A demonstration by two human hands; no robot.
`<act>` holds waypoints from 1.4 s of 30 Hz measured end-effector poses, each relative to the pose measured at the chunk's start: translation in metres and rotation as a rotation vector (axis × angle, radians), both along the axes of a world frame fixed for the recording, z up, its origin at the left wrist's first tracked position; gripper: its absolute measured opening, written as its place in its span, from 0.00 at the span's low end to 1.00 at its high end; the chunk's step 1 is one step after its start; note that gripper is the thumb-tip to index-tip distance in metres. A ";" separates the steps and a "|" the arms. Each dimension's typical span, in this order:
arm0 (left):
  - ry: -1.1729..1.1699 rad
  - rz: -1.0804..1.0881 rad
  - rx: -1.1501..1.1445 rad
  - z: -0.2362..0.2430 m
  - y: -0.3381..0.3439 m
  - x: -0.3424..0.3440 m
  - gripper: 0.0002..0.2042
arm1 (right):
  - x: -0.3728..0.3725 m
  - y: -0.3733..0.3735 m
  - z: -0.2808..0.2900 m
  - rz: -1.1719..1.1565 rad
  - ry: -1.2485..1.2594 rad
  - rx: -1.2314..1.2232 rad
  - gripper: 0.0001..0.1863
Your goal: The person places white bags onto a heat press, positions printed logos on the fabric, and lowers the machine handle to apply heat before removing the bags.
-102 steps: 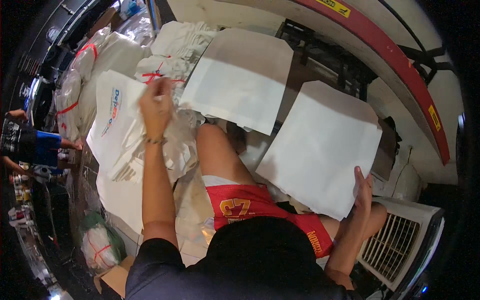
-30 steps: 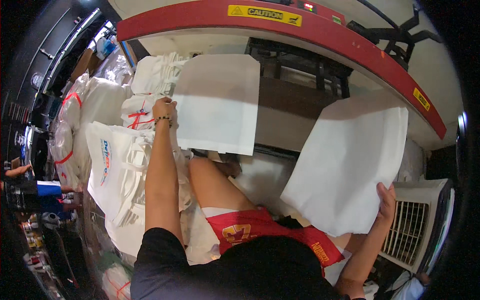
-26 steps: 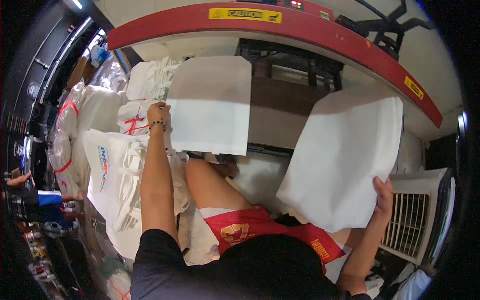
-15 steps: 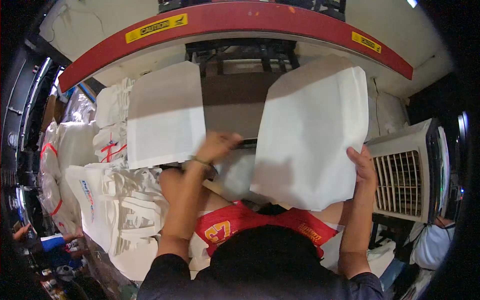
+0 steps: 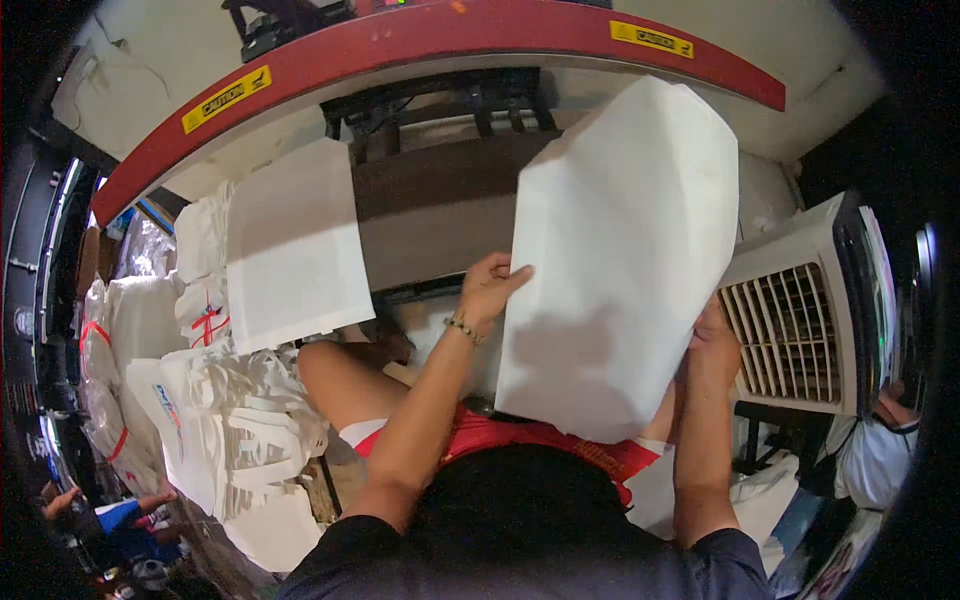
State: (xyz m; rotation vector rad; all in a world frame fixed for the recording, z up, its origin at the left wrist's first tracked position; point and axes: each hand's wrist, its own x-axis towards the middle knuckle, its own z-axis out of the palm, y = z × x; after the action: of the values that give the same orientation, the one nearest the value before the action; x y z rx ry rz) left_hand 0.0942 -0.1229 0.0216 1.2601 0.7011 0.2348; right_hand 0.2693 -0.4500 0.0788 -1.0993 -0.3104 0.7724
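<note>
I hold a large white cloth sheet (image 5: 610, 230) upright before me, its far corners slanting and its surface slightly bowed. At its left edge, the thumb and fingers of my left hand (image 5: 492, 288) pinch the cloth. My right hand (image 5: 712, 340) grips the lower right edge, with its fingers partly hidden behind the sheet. To the left lies a similar white sheet (image 5: 295, 245), flat and untouched. Between the two sheets shows a brown-grey work surface (image 5: 440, 220) with a dark front edge.
A red bar (image 5: 430, 40) with yellow caution labels arches across the far side. White bags with handles (image 5: 250, 420) pile up at the left, beside red-tied bundles (image 5: 105, 390). An air cooler (image 5: 790, 310) stands close on the right. Other people appear at both lower sides.
My left hand has moved right from between the sheets and taken hold of the held sheet's left edge. My right hand has shifted slightly lower along its edge. The view has turned a little.
</note>
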 end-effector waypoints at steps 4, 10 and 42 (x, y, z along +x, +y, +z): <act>-0.065 0.231 0.165 -0.003 0.019 -0.004 0.10 | 0.044 -0.001 -0.007 0.045 -0.070 -0.100 0.38; 0.311 0.377 0.686 -0.029 0.130 -0.046 0.14 | 0.118 0.070 -0.007 -0.132 -0.235 -0.751 0.43; 0.358 0.176 0.642 0.008 0.243 -0.074 0.08 | 0.070 0.152 -0.045 0.946 -0.429 -1.294 0.34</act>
State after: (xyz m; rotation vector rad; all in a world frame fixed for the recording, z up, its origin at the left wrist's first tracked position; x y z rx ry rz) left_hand 0.0205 0.1196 0.0291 1.8805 1.0991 0.4046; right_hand 0.3394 -0.2980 0.0336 -2.4153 -0.7674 1.6749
